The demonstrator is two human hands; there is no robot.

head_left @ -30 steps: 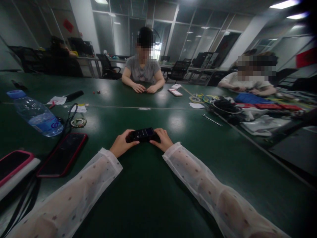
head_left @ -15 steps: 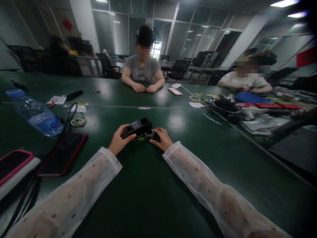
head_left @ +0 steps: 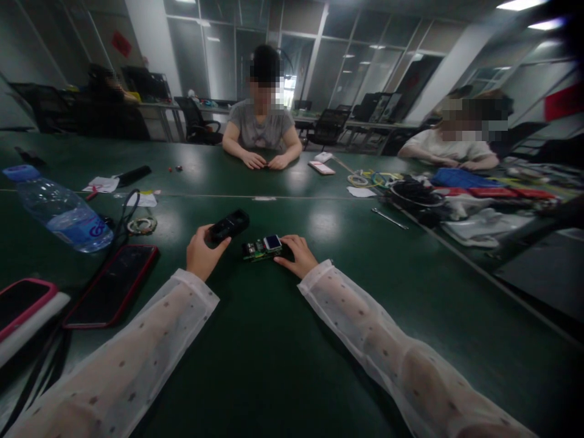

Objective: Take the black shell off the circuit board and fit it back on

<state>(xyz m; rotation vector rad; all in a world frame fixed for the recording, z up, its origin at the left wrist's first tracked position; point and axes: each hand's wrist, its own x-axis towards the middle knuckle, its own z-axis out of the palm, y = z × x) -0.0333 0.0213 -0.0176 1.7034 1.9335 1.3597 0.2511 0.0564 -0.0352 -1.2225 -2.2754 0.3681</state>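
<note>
**Cover in the left hand, bare board at the right**

Gripping the black cover (head_left: 229,225) at its left end with the left hand (head_left: 203,250), thumb on the near side. Lightly pinching the circuit board (head_left: 260,249) at its right end with the right hand (head_left: 298,255), just beside a small screen (head_left: 272,241). Board between the hands, over the green table (head_left: 255,365); cover to its left and slightly farther off, not touching it.

Better to handle the board by its edges, away from the raised parts on its upper face. Press lightly near the screen, probably the most fragile piece. Hold the cover well clear of the board when turning it, so as not to knock anything exposed. When setting either piece down, choose bare tabletop rather than the clutter around the red-edged phone (head_left: 112,286).

Hidden from view: the underside of the board, the left fingertips behind the cover, most of the right fingertips at the board's end. Hard to make out: fine parts on the board, any marking on the cover. Impossible to tell whether resting on the table or held slightly above it, in the board's case. Cut off at the left edge: a pink-edged phone (head_left: 22,301).
</note>
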